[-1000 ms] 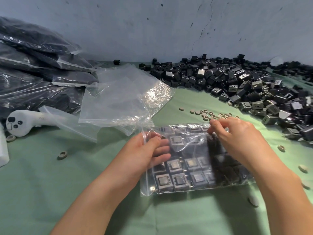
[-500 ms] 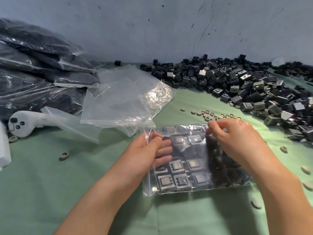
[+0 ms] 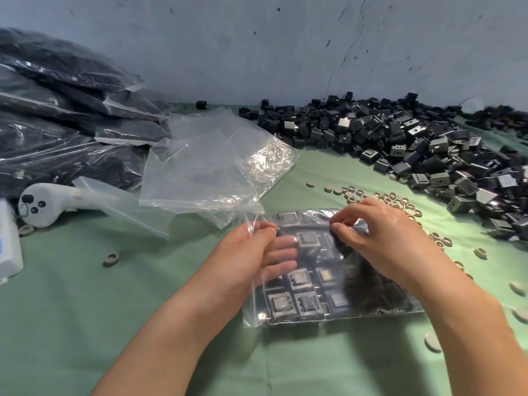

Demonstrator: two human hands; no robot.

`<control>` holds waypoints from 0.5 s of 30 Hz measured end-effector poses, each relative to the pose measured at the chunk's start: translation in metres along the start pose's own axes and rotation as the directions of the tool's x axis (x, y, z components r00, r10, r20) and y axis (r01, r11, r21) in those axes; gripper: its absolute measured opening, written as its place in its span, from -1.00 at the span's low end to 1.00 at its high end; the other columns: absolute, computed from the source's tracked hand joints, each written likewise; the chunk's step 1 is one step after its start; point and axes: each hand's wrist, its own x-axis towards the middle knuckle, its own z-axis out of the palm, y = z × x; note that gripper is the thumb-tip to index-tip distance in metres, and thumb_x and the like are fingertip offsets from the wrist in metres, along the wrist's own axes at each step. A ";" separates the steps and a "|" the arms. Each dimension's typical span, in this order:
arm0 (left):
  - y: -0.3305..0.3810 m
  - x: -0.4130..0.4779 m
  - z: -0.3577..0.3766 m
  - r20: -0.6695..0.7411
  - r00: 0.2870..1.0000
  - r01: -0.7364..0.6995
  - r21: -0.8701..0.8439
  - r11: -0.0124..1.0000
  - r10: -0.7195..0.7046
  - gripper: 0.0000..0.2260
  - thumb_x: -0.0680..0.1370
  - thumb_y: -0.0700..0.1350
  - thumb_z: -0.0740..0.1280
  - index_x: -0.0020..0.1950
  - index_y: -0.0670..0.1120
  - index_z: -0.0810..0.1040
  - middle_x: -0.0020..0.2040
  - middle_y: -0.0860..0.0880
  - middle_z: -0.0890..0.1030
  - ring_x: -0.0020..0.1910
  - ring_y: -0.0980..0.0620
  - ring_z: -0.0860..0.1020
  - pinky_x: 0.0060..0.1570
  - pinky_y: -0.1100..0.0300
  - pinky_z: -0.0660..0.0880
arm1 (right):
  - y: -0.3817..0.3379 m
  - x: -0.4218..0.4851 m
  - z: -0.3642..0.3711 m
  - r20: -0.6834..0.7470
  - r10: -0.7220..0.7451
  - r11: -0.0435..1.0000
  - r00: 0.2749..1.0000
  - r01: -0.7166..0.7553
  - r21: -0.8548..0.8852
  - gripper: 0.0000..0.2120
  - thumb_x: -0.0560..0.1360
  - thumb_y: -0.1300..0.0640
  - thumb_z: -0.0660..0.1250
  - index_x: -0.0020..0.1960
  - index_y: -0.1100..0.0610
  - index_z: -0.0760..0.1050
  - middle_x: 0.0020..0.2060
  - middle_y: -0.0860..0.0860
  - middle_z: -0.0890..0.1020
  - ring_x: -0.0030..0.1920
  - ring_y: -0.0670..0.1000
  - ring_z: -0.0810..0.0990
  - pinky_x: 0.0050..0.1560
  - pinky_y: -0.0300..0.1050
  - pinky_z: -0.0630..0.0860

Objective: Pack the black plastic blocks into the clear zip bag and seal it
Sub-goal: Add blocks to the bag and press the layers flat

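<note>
Fingertips [image 3: 343,217] of the right hand [image 3: 383,235] are pinching the mouth of the clear zip bag [image 3: 371,304] about midway along its far side, thumb and forefinger curling onto the strip. The left hand [image 3: 245,252] is pinching the same mouth at its left corner, its other fingers lying fairly straight under the film. The bag is lying flat on the green-covered worktop [image 3: 85,310] close to the near edge, with black plastic blocks [image 3: 304,281] sitting in rows inside. Filling looks done and sealing seems to be the step in hand; how much of the strip is already closed I cannot tell. The next move is probably calling for the right pinch to run along the strip toward the right corner, pressing firmly while the left anchors its corner. Further out, tan rings [image 3: 385,198] are lying just beyond the bag, a loose pile of blocks [image 3: 400,144] is spreading along the far right edge, and empty bags [image 3: 205,172], filled bags [image 3: 57,110] and a white controller [image 3: 43,204] are lying toward the left edge.
</note>
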 end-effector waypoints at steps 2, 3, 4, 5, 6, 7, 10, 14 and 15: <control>0.001 -0.001 0.000 0.008 1.000 0.013 -0.030 0.999 -0.013 -0.91 0.66 -0.24 0.23 0.06 -0.23 0.50 -0.11 -0.21 0.72 -0.08 -0.13 0.72 -0.19 0.12 0.67 | 0.001 0.001 0.000 -0.002 -0.019 1.000 1.000 0.019 0.005 -0.86 0.53 -0.14 0.30 0.06 -0.21 0.56 -0.02 -0.26 0.52 0.02 -0.15 0.50 0.00 -0.18 0.46; 0.001 -0.001 0.000 0.012 1.000 0.018 -0.037 0.999 -0.018 -0.91 0.66 -0.24 0.22 0.06 -0.23 0.49 -0.11 -0.21 0.72 -0.08 -0.13 0.72 -0.19 0.11 0.67 | 0.001 0.000 -0.001 0.007 -0.031 0.999 0.999 0.031 0.017 -0.87 0.54 -0.10 0.30 0.07 -0.22 0.56 -0.01 -0.27 0.53 0.02 -0.18 0.51 0.02 -0.20 0.47; 0.002 -0.001 0.000 0.013 1.000 0.021 -0.037 0.999 -0.020 -0.91 0.66 -0.24 0.22 0.05 -0.23 0.49 -0.11 -0.21 0.72 -0.08 -0.13 0.72 -0.19 0.11 0.67 | 0.003 0.000 -0.003 0.029 -0.037 0.999 0.999 0.036 0.037 -0.87 0.55 -0.06 0.31 0.07 -0.24 0.54 0.01 -0.29 0.54 0.01 -0.22 0.51 0.06 -0.22 0.48; 0.002 -0.001 -0.001 0.012 1.000 0.021 -0.034 0.999 -0.021 -0.91 0.66 -0.24 0.22 0.05 -0.23 0.49 -0.10 -0.21 0.72 -0.08 -0.13 0.72 -0.19 0.11 0.67 | 0.006 -0.001 -0.005 0.059 -0.038 0.997 0.998 0.034 0.065 -0.84 0.56 -0.02 0.31 0.07 -0.27 0.53 0.03 -0.31 0.55 0.00 -0.29 0.51 0.08 -0.24 0.48; 0.003 -0.001 -0.001 0.011 1.000 0.022 -0.030 0.999 -0.022 -0.91 0.66 -0.24 0.22 0.04 -0.23 0.50 -0.10 -0.21 0.72 -0.08 -0.13 0.72 -0.20 0.11 0.67 | 0.009 -0.003 -0.008 0.096 -0.031 0.994 0.995 0.021 0.103 -0.81 0.56 0.00 0.32 0.07 -0.30 0.52 0.06 -0.31 0.57 -0.06 -0.35 0.51 0.04 -0.28 0.48; 0.003 -0.001 -0.002 0.010 1.000 0.023 -0.028 0.999 -0.022 -0.91 0.66 -0.24 0.23 0.04 -0.23 0.50 -0.11 -0.21 0.72 -0.08 -0.13 0.72 -0.20 0.12 0.67 | 0.012 -0.004 -0.012 0.136 -0.015 0.989 0.991 -0.005 0.148 -0.81 0.56 -0.01 0.33 0.07 -0.32 0.53 0.08 -0.31 0.58 -0.13 -0.36 0.52 -0.06 -0.31 0.47; 0.004 -0.001 -0.002 0.014 1.000 0.021 -0.025 0.999 -0.020 -0.92 0.66 -0.23 0.24 0.06 -0.22 0.49 -0.13 -0.20 0.72 -0.09 -0.12 0.72 -0.20 0.12 0.66 | 0.016 -0.011 -0.021 0.257 0.053 0.954 0.965 -0.125 0.272 -0.75 0.44 -0.24 0.33 0.12 -0.36 0.56 0.10 -0.34 0.57 -0.28 -0.21 0.64 -0.27 -0.31 0.44; 0.004 -0.002 -0.003 0.015 1.000 0.020 -0.024 1.000 -0.019 -0.92 0.65 -0.23 0.24 0.05 -0.22 0.50 -0.14 -0.20 0.72 -0.10 -0.12 0.72 -0.22 0.13 0.66 | 0.016 -0.014 -0.021 0.285 0.030 0.967 0.958 -0.101 0.235 -0.56 0.31 -0.30 0.29 0.20 -0.37 0.52 0.26 -0.42 0.43 0.02 -0.25 0.57 0.14 -0.10 0.54; 0.004 -0.002 -0.002 0.016 1.000 0.022 -0.026 0.999 -0.022 -0.92 0.65 -0.23 0.24 0.05 -0.22 0.50 -0.13 -0.20 0.72 -0.09 -0.12 0.72 -0.22 0.14 0.66 | 0.016 -0.014 -0.021 0.277 0.035 0.970 0.960 -0.100 0.223 -0.55 0.32 -0.29 0.30 0.20 -0.36 0.51 0.27 -0.42 0.42 0.07 -0.25 0.54 0.20 -0.05 0.53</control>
